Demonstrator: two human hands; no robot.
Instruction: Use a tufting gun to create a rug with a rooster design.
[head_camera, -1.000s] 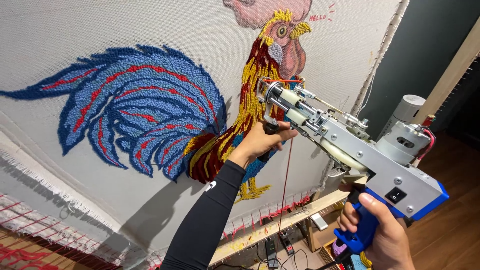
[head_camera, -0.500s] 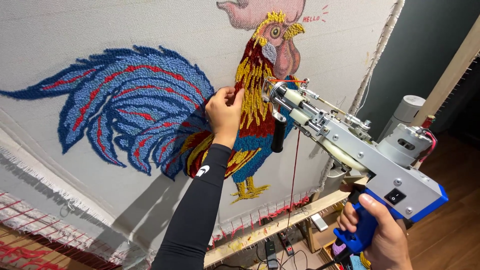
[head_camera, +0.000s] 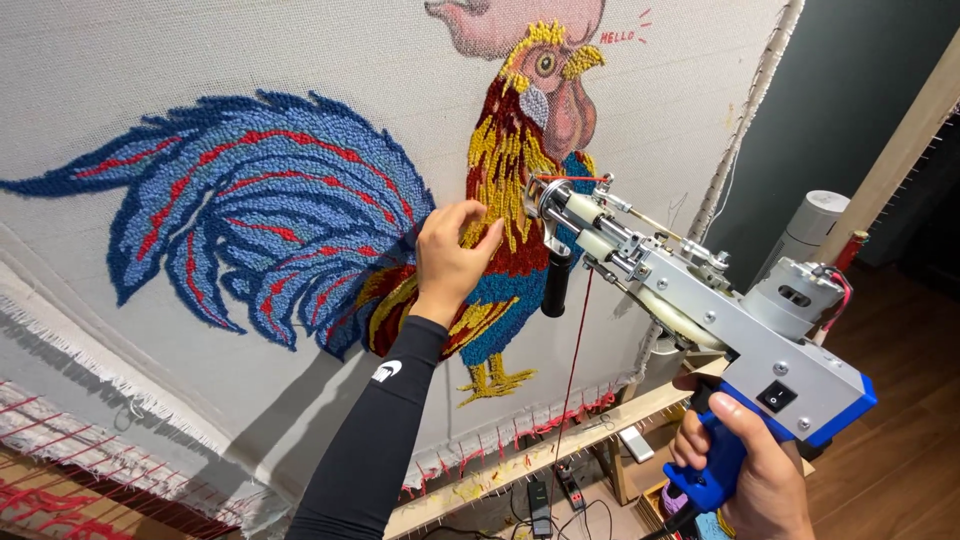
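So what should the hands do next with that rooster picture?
Probably ease the tufting gun tip onto the rooster's body. The right hand grips its blue handle, red yarn is threaded, and the left hand rests on the tufted yarn beside the tip.

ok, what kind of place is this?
Most likely a rug-tufting workshop or home studio. A cloth stretched on a wooden frame carries a half-tufted rooster, and the right hand holds a tufting gun threaded with red yarn. The left hand touches the pile.
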